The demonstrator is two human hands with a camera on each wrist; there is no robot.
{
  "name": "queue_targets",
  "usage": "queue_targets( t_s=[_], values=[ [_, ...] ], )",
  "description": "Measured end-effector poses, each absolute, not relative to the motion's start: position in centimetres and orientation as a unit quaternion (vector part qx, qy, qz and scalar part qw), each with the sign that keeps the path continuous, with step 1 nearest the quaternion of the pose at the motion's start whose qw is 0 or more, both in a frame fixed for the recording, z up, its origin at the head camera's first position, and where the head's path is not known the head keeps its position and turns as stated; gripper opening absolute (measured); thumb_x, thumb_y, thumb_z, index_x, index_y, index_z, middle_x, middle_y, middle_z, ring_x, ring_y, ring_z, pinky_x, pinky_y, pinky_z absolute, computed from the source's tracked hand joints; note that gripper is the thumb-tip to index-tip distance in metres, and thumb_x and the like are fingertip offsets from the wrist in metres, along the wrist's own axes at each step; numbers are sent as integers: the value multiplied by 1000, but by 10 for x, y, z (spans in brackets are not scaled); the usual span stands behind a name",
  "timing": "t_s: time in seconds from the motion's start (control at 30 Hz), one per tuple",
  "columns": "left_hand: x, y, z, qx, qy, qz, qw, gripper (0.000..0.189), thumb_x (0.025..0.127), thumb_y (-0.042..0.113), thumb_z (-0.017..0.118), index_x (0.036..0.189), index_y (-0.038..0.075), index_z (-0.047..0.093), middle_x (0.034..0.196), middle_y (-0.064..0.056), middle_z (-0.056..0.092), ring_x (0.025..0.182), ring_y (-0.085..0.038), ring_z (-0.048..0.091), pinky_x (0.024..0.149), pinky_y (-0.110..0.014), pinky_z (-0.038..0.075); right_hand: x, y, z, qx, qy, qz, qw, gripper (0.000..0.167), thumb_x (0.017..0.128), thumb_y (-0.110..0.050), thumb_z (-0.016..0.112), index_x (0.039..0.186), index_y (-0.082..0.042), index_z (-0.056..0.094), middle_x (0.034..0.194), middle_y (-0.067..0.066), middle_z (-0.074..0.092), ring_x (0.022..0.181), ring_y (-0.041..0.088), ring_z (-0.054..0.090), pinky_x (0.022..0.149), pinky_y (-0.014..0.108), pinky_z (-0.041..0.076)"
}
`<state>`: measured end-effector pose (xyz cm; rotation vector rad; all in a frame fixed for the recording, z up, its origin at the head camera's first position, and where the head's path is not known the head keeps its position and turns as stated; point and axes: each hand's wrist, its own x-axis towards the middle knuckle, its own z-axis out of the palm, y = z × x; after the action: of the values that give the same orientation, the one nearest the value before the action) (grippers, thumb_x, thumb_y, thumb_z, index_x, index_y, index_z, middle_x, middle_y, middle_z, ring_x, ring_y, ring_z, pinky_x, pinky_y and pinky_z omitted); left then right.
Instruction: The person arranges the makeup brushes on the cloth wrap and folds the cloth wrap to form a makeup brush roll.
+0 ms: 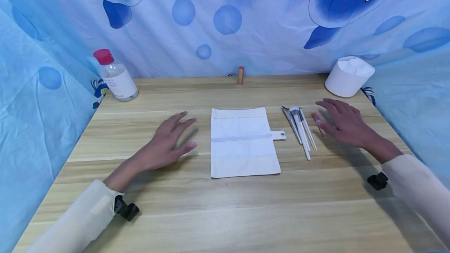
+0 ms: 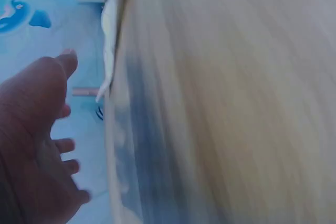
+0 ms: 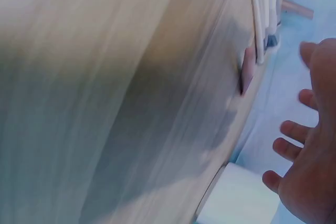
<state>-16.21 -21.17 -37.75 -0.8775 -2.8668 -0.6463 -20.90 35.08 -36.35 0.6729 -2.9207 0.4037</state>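
A white fabric brush pouch lies flat mid-table, its snap strap sticking out to the right. Left of the pouch hovers my left hand, fingers spread and holding nothing; the left wrist view shows the same hand raised over the table edge. Several white-handled makeup brushes lie in a bundle right of the strap. My right hand is spread above the table beyond them, empty. Close under its thumb is a small flat pinkish piece, partly covered in the head view.
A clear bottle with a red cap stands at the back left. At the back edge stands a small copper-coloured tube. A white paper roll is at the back right, near the blue patterned curtain.
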Motion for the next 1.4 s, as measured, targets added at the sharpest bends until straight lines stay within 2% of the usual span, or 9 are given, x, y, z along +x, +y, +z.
queue_targets(
  t_s=[0.1,0.2,0.4,0.53,0.77,0.93,1.1,1.23,1.4],
  values=[
    [-163,-203,-374,-291,-917,-274,3,64,100,49,58,156,27,36,164,-5,19,149,-33,14,111,-63,21,-211,341,-361,224,-964,132,54,51,104,-37,53,146,-10,46,152,21,35,137,50,27,97,74,18],
    [-164,-194,-373,-297,-906,-303,-4,59,100,45,59,152,23,43,160,-6,27,148,-32,18,110,-61,25,-214,331,-360,224,-965,124,54,44,104,-36,54,137,-6,54,146,21,41,133,49,30,95,71,22],
    [-168,-176,-382,-306,-897,-317,-2,49,100,36,62,144,14,54,151,-11,40,141,-33,29,110,-59,22,-219,310,-363,225,-967,98,69,24,100,-28,61,110,-7,69,119,19,58,114,41,43,85,59,31],
    [-167,-167,-389,-283,-894,-348,-2,42,97,30,68,136,14,62,145,-9,47,135,-31,34,105,-57,22,-222,298,-367,223,-969,80,67,18,97,-26,65,97,-9,71,102,15,63,101,38,49,77,55,36],
    [-170,-158,-398,-262,-915,-306,26,42,92,31,74,131,17,65,140,-6,49,127,-32,36,96,-56,24,-227,287,-369,193,-977,84,29,25,96,-30,66,85,-7,63,77,6,59,76,28,55,81,52,40],
    [-171,-154,-397,-256,-924,-282,29,42,91,30,74,129,17,65,139,-6,47,126,-32,35,95,-53,25,-226,281,-365,166,-981,104,-14,35,97,-38,64,75,-12,62,66,1,56,64,22,50,67,42,41],
    [-171,-154,-396,-251,-925,-284,20,42,91,30,74,129,16,64,139,-6,46,126,-32,35,96,-53,24,-225,274,-363,141,-982,111,-55,47,99,-41,60,61,-15,53,54,-1,46,51,17,41,51,34,34],
    [-171,-154,-397,-248,-924,-290,12,43,91,30,75,130,16,64,139,-6,45,127,-32,34,97,-53,23,-225,272,-360,118,-982,122,-78,45,100,-38,56,62,-15,49,54,-1,43,49,16,40,49,33,32],
    [-173,-154,-399,-248,-922,-298,13,44,90,29,76,130,15,65,138,-7,46,127,-31,35,100,-53,24,-228,272,-343,92,-980,160,-74,36,100,-40,53,84,-8,58,71,6,57,56,21,50,49,36,40]
  ],
)
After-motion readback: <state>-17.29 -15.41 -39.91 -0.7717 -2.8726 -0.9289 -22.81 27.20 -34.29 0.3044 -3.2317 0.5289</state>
